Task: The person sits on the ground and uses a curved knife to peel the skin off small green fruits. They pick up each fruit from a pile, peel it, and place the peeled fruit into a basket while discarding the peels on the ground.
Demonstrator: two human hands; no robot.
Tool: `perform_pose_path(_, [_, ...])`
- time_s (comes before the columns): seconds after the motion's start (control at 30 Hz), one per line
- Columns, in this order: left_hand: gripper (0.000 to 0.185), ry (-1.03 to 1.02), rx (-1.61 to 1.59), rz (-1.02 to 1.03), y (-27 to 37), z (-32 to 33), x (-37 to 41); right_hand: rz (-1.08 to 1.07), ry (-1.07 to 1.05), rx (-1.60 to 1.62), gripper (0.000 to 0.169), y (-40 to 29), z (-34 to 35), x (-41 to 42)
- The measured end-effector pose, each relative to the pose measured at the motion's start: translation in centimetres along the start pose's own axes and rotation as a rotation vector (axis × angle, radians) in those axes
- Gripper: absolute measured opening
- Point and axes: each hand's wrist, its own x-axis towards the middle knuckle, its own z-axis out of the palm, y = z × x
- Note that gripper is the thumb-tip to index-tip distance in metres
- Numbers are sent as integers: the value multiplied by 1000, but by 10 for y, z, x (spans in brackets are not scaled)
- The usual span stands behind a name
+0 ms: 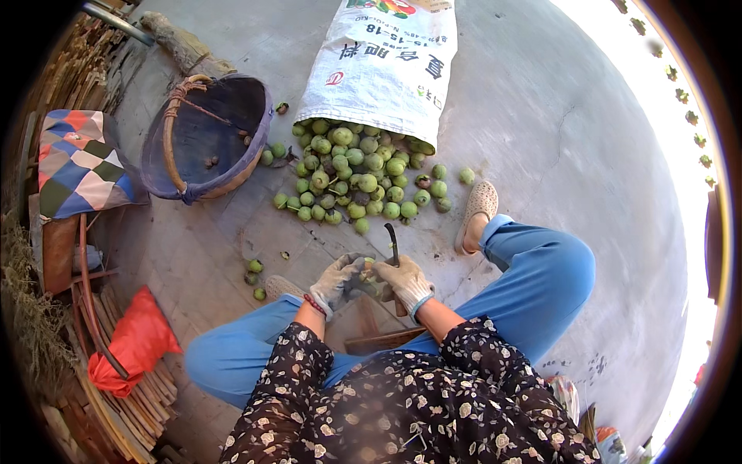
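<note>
My left hand (339, 284), in a soiled work glove, grips a walnut (367, 268) partly covered by green husk. My right hand (407, 281), gloved too, meets it at the walnut and holds a hooked knife (394, 240). The dark curved blade points away from me, and the handle's end shows below the palm. Fingers hide much of the nut. Beyond both hands, a heap of green-husked walnuts (353, 168) spills from the mouth of a white woven sack (382, 75) lying on the floor. The sack bears printing.
A handled basket (264, 148) with a dark lining stands at left, a few brown nuts (212, 162) inside. Loose green walnuts (255, 265) lie near my left shoe (283, 287). Patchwork cloth (81, 162), a red bag (136, 342) and stacked wood (136, 417) line the left side.
</note>
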Motion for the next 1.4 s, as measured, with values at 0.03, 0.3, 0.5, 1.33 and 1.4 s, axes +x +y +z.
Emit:
perform_pose_path(0.03, [39,62,16,2,0,5,2,-2,12,-29,51,3,2,4])
perform_pose_path(0.3, [41,-67,497,306,-26,19,19,-3,-16,450,25,32,6,25])
perform_pose_path(0.5, [32,223,1212,761,-17,43,5,143,-27,340,32,12,-7,9])
perform_pose_path(1.33, [46,130,485,350,-41,9,32,-211,21,156,30,27,-3,28])
perform_pose_path(1.4, [34,62,278,260,-34,23,22,-204,-19,138,26,22,-4,21])
